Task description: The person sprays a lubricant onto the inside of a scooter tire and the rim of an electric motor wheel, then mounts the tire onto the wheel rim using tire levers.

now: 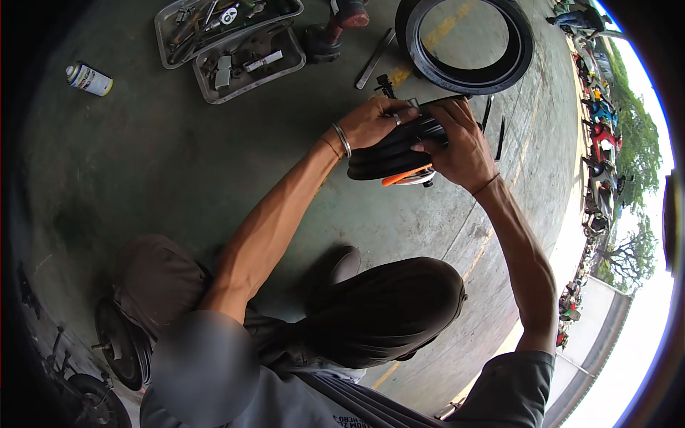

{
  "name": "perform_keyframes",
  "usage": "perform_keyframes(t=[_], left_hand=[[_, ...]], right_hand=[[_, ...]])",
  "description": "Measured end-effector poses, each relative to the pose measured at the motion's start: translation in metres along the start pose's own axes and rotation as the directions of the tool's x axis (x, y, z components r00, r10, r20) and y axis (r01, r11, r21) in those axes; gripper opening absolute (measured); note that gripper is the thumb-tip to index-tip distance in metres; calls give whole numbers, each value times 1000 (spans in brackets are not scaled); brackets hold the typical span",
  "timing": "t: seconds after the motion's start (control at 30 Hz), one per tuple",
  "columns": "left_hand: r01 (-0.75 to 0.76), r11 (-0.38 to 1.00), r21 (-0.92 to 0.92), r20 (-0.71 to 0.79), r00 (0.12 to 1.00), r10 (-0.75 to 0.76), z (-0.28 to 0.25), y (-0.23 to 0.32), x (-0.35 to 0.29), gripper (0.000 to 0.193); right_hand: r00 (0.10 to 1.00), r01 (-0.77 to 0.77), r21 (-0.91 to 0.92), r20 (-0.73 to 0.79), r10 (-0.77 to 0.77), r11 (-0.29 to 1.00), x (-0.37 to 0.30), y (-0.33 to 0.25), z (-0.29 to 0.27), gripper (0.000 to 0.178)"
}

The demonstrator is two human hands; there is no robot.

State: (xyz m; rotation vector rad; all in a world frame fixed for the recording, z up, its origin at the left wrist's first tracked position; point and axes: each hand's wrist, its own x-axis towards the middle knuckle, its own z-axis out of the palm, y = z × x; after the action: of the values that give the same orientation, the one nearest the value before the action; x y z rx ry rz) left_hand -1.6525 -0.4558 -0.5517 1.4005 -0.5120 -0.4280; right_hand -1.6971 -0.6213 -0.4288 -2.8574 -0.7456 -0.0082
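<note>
Both hands are set close together over a black ribbed part, apparently a wheel or tyre, which is held on or just above the floor. Its top is spanned by the right hand, with the thumb pressed to the near face, probably so that the part is steadied. Bent fingers of the left hand are placed at the upper edge, beside a small grey piece; whether that piece is gripped cannot be told. Lower down, an orange strip is seen. Beyond, a loose tyre is laid flat, near a metal bar. Two trays and a power driver are placed ahead, likely for easy reach; a spray can is stationed well apart at left.
</note>
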Motion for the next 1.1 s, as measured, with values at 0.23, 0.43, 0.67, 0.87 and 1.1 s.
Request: perform_keyframes(t=[0.23,0.43,0.67,0.87,1.1], left_hand=[[98,986,-132,45,995,-93,1,-3,9,43],[40,998,-43,0,999,-40,7,-1,13,41],[91,996,-24,-54,994,-93,2,-2,9,39],[-8,992,126,-360,932,53,16,-5,-8,46],[-77,920,385,-352,909,224,-4,-9,-25,80]], right_hand=[[994,-102,9,43,101,995,6,-6,2,51],[995,-105,19,2,105,994,3,-4,1,50],[997,-78,41,12,78,996,12,-6,4,48],[991,-134,24,-3,134,991,3,6,-6,47],[892,-444,-95,-145,429,891,29,-13,14,63]])
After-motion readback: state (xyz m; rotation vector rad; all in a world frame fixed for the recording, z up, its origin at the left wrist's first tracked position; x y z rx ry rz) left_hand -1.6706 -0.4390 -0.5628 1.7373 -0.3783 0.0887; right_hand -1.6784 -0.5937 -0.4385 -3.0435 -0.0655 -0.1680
